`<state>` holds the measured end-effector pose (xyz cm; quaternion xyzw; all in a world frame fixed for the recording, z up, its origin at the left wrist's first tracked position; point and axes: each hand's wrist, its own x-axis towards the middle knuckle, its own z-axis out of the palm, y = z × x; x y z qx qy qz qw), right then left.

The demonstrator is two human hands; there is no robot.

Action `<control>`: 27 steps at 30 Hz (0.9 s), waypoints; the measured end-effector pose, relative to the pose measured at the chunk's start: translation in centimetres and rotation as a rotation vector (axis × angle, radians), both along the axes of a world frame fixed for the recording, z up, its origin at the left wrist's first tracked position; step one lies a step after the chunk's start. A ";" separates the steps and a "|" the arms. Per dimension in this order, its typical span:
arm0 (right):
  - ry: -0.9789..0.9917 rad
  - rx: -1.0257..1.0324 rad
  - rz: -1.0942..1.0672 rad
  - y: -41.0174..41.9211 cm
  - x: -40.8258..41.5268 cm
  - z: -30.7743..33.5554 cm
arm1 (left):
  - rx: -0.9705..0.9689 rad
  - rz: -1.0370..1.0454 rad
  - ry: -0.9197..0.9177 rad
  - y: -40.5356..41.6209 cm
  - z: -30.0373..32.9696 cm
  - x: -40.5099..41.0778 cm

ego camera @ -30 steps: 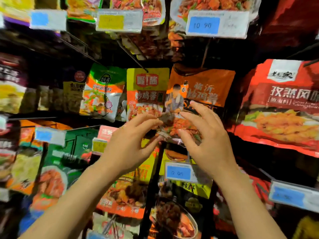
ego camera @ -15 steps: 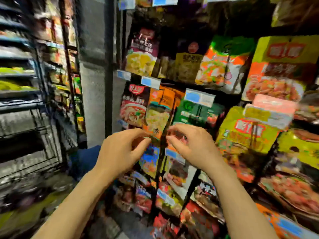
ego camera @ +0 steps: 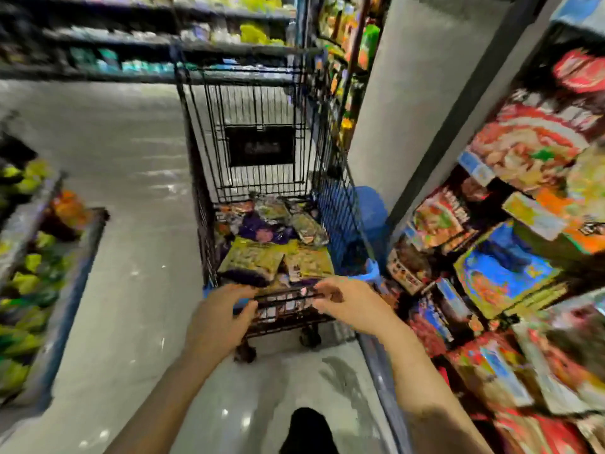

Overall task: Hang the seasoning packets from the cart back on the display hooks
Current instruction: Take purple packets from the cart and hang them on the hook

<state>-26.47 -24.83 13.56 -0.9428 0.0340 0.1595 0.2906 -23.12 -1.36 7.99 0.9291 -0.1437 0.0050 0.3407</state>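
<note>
1. A black wire shopping cart [ego camera: 258,132] stood in the aisle on a pale, glossy tiled floor [ego camera: 124,178], its near end right in front of the person.
2. The seasoning packets [ego camera: 278,253] lay loose in a heap on the bottom of the cart basket: yellow-green flat pouches nearest the person, a purple one behind them, and silvery ones toward the far end. The picture was too blurred to read any print on them.
3. The left hand [ego camera: 219,319] hovered at the near rim of the cart, fingers loosely spread and reaching forward, with nothing in them. Whether the fingertips actually touched the rim wires I could not tell.
4. The right hand [ego camera: 347,299] was just beside it at the same rim, fingers slightly bent and relaxed, also empty.
5. Both forearms were bare and stretched toward the cart, the two hands apart from each other with rim wires showing between them.
6. To the person's right rose the display rack [ego camera: 510,257], crowded with hanging red, orange and blue food pouches, close against the cart's side.
7. A blue plastic container [ego camera: 370,211] sat between the cart and the rack.
8. On the left ran a low shelf [ego camera: 39,283] of yellow-green goods, and more shelving [ego camera: 131,60] crossed the far end of the aisle.
9. A dark shoe tip [ego camera: 307,427] showed on the floor below the arms.
</note>
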 end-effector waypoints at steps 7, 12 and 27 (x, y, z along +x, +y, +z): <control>0.108 0.115 0.014 -0.4 12.9 -7.1 | 0.330 0.406 -0.051 -0.3 -5.6 9.5; 0.332 0.111 -0.074 -1.6 21.0 -12.8 | 0.525 0.442 0.086 -1.9 -9.2 11.1; 0.604 0.615 -0.723 3.5 27.7 -30.3 | 0.566 0.455 0.102 -2.2 -8.5 11.4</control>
